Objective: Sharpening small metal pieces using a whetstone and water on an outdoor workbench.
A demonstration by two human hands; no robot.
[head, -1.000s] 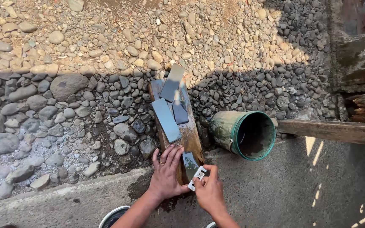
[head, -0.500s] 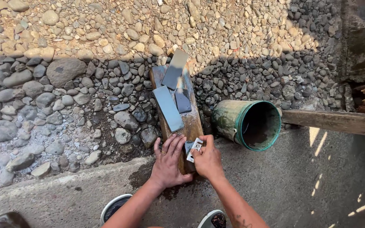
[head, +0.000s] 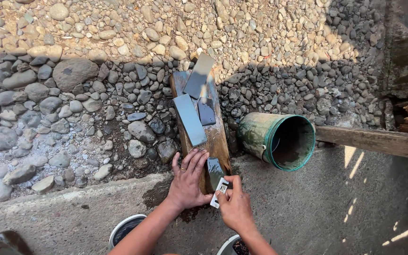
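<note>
Wooden plank (head: 218, 141): lies lengthwise on a bed of river stones (head: 72, 94), near end reaching the concrete ledge (head: 308, 208); three flat stone slabs (head: 190, 118) rest on its far part, a small block (head: 214, 169) on its near end. Left hand (head: 187, 182) lies on the plank's near end just left of the block; right hand (head: 234, 205) sits nearer, pinching a small flat blade (head: 219, 192) touching the block. Bucket (head: 279, 139): on its side right of the plank, a beam (head: 374, 141) further right.

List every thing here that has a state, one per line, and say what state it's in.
Left hand: flat, fingers spread, pressing on the wooden board.
Right hand: pinching a small white blade.
Small white blade: tilted against the dark stone.
Dark stone: wet, lying on the board.
Wooden board: wet, sloping.
Green bucket: tipped on its side.
</note>
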